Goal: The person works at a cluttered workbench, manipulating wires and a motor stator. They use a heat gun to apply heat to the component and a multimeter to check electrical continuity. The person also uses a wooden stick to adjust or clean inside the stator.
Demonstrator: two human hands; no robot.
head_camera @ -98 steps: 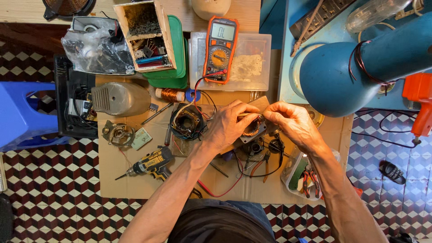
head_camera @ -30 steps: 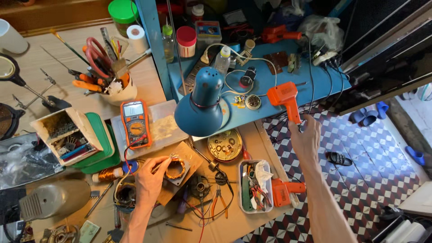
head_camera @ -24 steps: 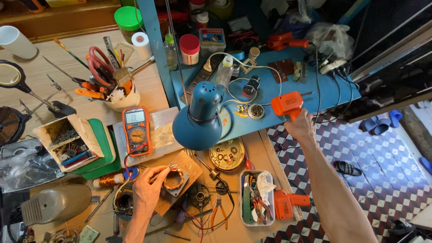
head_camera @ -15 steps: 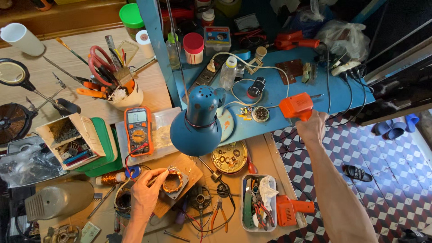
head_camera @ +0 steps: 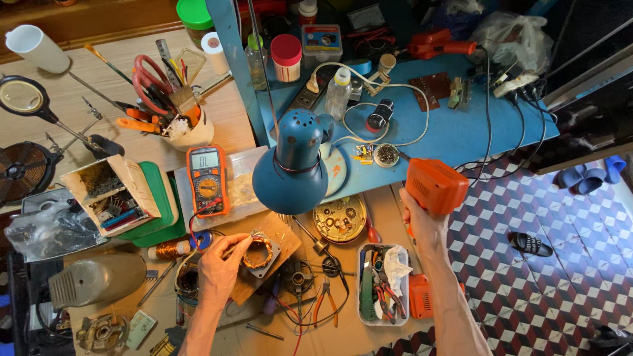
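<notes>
— What do my hands have right now?

— My left hand (head_camera: 217,269) rests on the motor stator (head_camera: 258,252), fingers curled around its copper windings and pinning it to the wooden board (head_camera: 280,232) near the front of the bench. My right hand (head_camera: 422,221) is raised off to the side, clamped around the grip of an orange soldering gun (head_camera: 436,186), held over the edge of the blue shelf (head_camera: 461,132).

— And around them?

— The blue desk lamp (head_camera: 293,165) hangs just above the stator. An orange multimeter (head_camera: 206,179) lies behind it, and a clear tray of pliers (head_camera: 382,285) sits between my two arms.
</notes>
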